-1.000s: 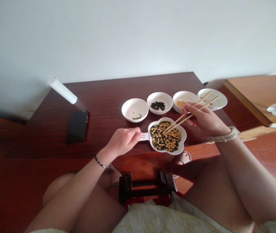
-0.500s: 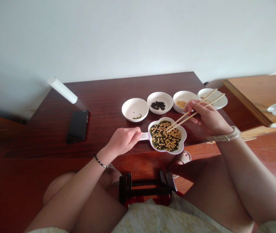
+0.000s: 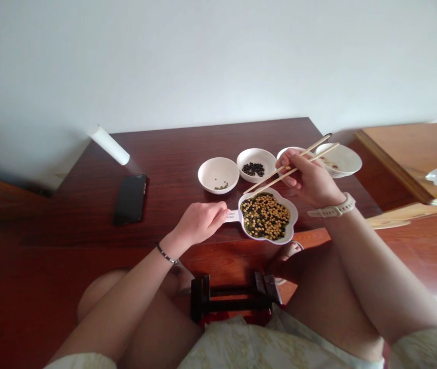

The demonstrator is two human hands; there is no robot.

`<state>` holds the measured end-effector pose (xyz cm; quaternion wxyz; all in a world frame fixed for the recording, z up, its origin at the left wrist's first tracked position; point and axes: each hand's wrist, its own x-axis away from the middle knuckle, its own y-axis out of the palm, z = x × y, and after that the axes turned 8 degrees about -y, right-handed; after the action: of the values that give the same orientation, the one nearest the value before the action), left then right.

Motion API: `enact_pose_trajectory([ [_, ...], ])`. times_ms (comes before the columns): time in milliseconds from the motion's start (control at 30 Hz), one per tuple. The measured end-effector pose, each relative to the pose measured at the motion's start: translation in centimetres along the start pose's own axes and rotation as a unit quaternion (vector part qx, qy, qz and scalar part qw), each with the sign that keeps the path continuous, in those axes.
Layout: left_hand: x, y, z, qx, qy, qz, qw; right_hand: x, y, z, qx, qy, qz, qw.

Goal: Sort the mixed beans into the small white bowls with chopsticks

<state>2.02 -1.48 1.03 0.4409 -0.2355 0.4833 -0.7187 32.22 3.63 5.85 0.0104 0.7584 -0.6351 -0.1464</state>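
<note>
Pinching chopsticks (image 3: 266,179), the right hand (image 3: 309,174) aimed them down-left at the rim of the flower-shaped dish (image 3: 296,218), fingers (image 3: 285,159) closed. Earlier, their tips hung over the beans (image 3: 264,216).

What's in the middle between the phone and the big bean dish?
The person's left hand lies between the phone and the dish, as the head view shows.

Right hand (image 3: 309,177) holds wooden chopsticks (image 3: 291,164), tips at the rim of a white flower-shaped dish (image 3: 296,215) of mixed beans (image 3: 264,216); left hand (image 3: 201,223) touches its handle (image 3: 233,216), on the dark wood counter (image 3: 172,169)
</note>
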Motion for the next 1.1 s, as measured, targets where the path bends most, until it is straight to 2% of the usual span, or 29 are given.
enact_pose_trajectory([
  [133, 0.1, 0.0, 0.0, -0.003, 0.001, 0.004, 1.0, 0.3, 0.2, 0.2, 0.031, 0.075, -0.077, 0.994],
  [333, 0.2, -0.1, -0.1, -0.007, 0.003, 0.007, 1.0, 0.9, -0.4, 1.2, 0.141, 0.068, -0.137, 0.978],
  [633, 0.1, 0.1, 0.0, -0.001, 0.002, 0.001, 1.0, 1.2, -0.3, 0.8, 0.119, 0.047, -0.106, 0.986],
  [867, 0.1, 0.1, -0.1, -0.006, 0.002, 0.002, 1.0, 0.8, 0.1, -0.1, 0.034, 0.055, -0.065, 0.996],
  [967, 0.1, 0.0, 0.0, -0.006, 0.003, 0.003, 1.0, 0.4, 0.3, -0.2, 0.006, 0.038, -0.04, 0.998],
  [1100, 0.2, 0.0, -0.1, -0.009, 0.002, 0.004, 1.0, 0.2, 0.2, 0.2, 0.037, 0.06, -0.071, 0.995],
])
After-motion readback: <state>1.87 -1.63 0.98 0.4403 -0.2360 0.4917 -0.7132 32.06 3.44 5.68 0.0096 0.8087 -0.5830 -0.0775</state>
